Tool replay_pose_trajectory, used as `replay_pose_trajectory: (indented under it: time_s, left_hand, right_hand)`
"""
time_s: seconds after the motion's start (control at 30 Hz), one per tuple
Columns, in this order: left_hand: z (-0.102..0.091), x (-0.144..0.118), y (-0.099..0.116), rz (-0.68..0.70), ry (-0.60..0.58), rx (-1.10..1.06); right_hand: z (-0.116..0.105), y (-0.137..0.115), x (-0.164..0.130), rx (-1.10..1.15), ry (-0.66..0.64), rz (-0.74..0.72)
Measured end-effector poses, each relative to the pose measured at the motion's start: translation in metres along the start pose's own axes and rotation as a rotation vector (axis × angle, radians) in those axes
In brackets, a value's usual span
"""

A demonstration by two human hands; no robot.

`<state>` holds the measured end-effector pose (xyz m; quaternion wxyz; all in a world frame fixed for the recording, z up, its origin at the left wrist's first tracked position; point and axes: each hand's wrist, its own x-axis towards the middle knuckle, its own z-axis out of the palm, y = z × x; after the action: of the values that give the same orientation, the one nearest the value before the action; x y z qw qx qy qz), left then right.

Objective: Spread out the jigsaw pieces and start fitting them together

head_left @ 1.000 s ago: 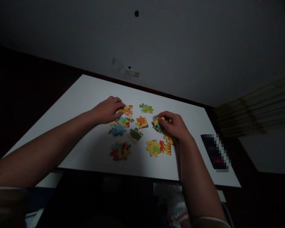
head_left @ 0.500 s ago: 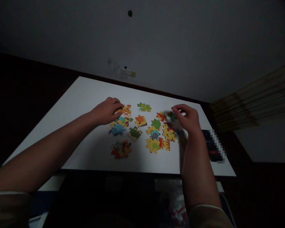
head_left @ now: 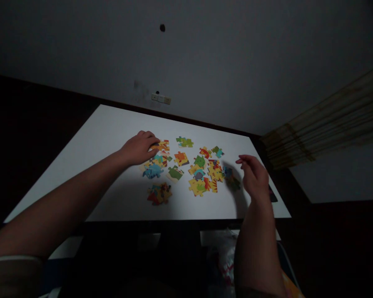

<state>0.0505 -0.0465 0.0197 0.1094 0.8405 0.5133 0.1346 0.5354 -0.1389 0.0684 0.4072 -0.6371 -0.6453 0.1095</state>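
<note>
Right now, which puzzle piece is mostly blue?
The blue piece just below the left hand, left side of the spread; the others are mainly yellow, orange or green.

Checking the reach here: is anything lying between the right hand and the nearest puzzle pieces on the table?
Nothing visible does. The right hand hovers open just right of the nearest puzzle pieces, with only bare white table beneath.

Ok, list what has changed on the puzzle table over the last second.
The right hand let go of the pieces it was pinching near the middle, lifted and drew back to the right; it is now open and empty above the table. Several loose pieces it had covered now lie in view. The left hand stayed resting on the orange piece, and the other pieces did not visibly shift.
</note>
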Motion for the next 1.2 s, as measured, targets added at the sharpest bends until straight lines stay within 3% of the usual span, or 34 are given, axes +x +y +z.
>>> replay_pose_trajectory:
  time_s: [0.07,0.13,0.17,0.37,0.57,0.73,0.87,1.03,1.2]
  left_hand:
    - [0.003,0.001,-0.002,-0.021,0.017,0.007]
    - [0.007,0.003,-0.005,-0.043,0.039,0.014]
    - [0.008,0.004,-0.007,-0.053,0.051,0.016]
    - [0.014,0.011,-0.015,-0.086,0.101,0.055]
    - [0.015,0.013,-0.013,-0.077,0.134,0.101]
    - [0.012,0.011,-0.002,-0.074,0.160,0.132]
    - [-0.002,0.007,0.013,-0.039,0.174,0.257]
    - [-0.020,-0.024,0.017,-0.098,0.209,0.248]
    - [-0.004,-0.093,0.000,-0.070,0.105,0.177]
  right_hand:
    - [0.005,0.011,-0.031,-0.135,-0.081,0.024]
    - [0.013,0.021,-0.057,-0.279,0.012,0.047]
    - [0.017,0.025,-0.067,-0.322,-0.002,0.050]
    - [0.031,0.026,-0.098,-0.356,-0.074,0.020]
    - [0.029,0.021,-0.100,-0.199,-0.094,-0.021]
    - [0.034,0.020,-0.076,-0.168,-0.009,0.162]
    - [0.044,0.013,-0.060,-0.261,-0.037,0.212]
    - [0.049,0.019,-0.059,-0.160,0.042,0.239]
    - [0.043,0.030,-0.063,0.108,0.252,0.376]
